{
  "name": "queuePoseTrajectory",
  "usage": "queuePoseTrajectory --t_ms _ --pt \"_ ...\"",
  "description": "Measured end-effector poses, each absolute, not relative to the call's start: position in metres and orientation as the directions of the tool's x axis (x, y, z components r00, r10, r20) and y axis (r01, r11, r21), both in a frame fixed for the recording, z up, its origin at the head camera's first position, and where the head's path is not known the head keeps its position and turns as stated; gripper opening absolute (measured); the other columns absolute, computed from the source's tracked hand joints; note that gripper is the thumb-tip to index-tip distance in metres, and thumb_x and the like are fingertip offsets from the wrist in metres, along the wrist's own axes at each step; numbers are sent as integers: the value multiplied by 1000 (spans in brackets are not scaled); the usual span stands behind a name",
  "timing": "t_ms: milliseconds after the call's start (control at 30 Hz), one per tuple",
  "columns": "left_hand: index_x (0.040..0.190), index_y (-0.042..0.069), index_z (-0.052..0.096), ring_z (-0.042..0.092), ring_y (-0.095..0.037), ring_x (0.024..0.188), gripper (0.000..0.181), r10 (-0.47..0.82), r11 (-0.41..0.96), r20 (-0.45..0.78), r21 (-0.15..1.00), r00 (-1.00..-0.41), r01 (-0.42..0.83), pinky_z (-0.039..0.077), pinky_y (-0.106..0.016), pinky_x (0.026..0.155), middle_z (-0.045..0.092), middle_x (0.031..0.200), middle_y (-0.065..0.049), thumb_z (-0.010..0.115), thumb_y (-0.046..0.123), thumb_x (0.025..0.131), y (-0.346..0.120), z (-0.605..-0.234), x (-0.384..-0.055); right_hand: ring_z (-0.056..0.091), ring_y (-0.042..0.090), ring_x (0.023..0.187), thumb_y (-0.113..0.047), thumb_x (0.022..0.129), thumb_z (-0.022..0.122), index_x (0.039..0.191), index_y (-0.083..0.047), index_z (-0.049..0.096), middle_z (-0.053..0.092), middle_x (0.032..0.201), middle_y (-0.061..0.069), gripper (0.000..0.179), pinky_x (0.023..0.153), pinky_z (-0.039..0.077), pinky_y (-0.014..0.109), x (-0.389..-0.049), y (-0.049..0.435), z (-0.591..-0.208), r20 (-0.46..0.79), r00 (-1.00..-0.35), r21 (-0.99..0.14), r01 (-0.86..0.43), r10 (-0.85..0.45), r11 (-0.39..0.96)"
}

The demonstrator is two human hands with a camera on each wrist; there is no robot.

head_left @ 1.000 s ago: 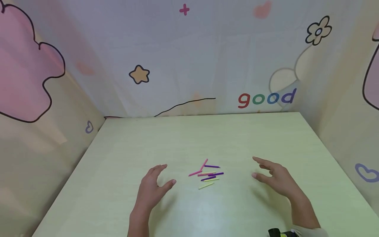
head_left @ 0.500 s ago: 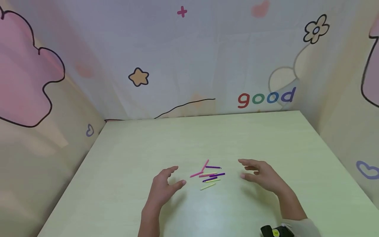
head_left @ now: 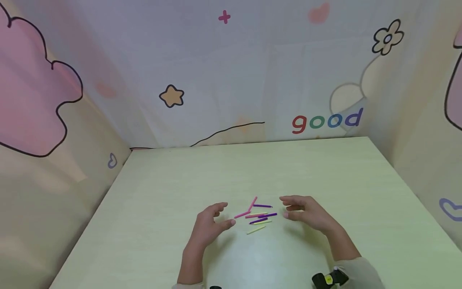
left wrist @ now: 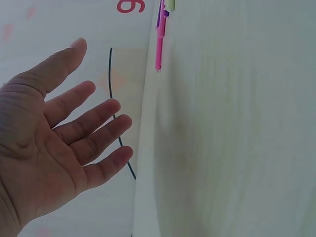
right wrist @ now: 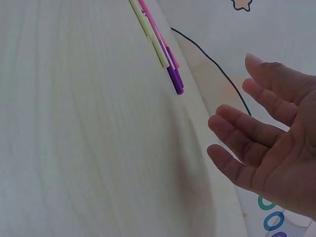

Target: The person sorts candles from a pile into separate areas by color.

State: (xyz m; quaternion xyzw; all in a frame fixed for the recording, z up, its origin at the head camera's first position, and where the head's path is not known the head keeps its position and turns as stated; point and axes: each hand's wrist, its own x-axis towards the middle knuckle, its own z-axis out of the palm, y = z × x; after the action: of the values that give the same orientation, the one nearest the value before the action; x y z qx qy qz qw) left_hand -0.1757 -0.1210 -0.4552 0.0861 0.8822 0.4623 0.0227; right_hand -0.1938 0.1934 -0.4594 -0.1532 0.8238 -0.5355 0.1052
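In the head view, thin pink, purple and pale yellow sticks lie in a loose heap on the table. A pink stick (head_left: 242, 215) is at the heap's left, a purple stick (head_left: 270, 215) at its right, and a pale yellow stick (head_left: 256, 230) at the near side. My left hand (head_left: 209, 226) hovers just left of the heap, thumb apart from its loosely bent fingers. On the other side my right hand (head_left: 308, 212) hovers with relaxed fingers. Neither hand holds anything. Both wrist views show the palms, of the left hand (left wrist: 54, 143) and right hand (right wrist: 276, 143), bare.
The pale table (head_left: 173, 176) extends around the heap. A printed cloth (head_left: 231, 80) with a star, a flower and the word "good" hangs behind it, and side cloths flank it. A black device (head_left: 329, 279) is strapped at my right sleeve.
Both hands have moved inward toward the sticks, the left hand rightward and the right hand leftward. The sticks keep their arrangement; the head view has shifted slightly.
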Motion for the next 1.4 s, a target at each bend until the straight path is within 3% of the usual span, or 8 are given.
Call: queuePoseTrajectory --t_ms 333,633,1000,1400 --pt "122 8 60 54 -33 107 46 201 606 29 782 -979 148 45 -47 83 60 114 -15 74 15 79 -115 -454 -192 54 27 101 -9 84 68 125 0 56 57 117 19 44 81 46 34 -211 167 -466 -71 -943 -948 -38 -325 317" --pt "115 9 64 53 -28 102 41 189 598 -50 798 -981 74 45 -42 82 60 109 -10 77 14 76 -110 -465 -205 53 23 91 -5 83 68 117 3 61 61 107 14 35 74 45 32 -218 170 -475 -89 -951 -932 -26 -297 362" --pt "106 6 67 54 -20 84 34 234 601 -86 796 -968 75 46 -32 68 61 92 -6 78 12 75 -108 -469 -216 51 19 75 -4 81 70 106 3 67 60 86 6 25 61 46 30 -216 170 -479 -107 -970 -899 1 -217 437" --pt "96 5 70 50 -18 77 25 187 571 -155 821 -970 -21 44 -30 67 59 85 -5 78 5 72 -102 -475 -217 47 19 71 -4 77 73 95 -3 71 57 77 2 18 62 41 29 -222 170 -485 -123 -966 -852 -16 -229 524"
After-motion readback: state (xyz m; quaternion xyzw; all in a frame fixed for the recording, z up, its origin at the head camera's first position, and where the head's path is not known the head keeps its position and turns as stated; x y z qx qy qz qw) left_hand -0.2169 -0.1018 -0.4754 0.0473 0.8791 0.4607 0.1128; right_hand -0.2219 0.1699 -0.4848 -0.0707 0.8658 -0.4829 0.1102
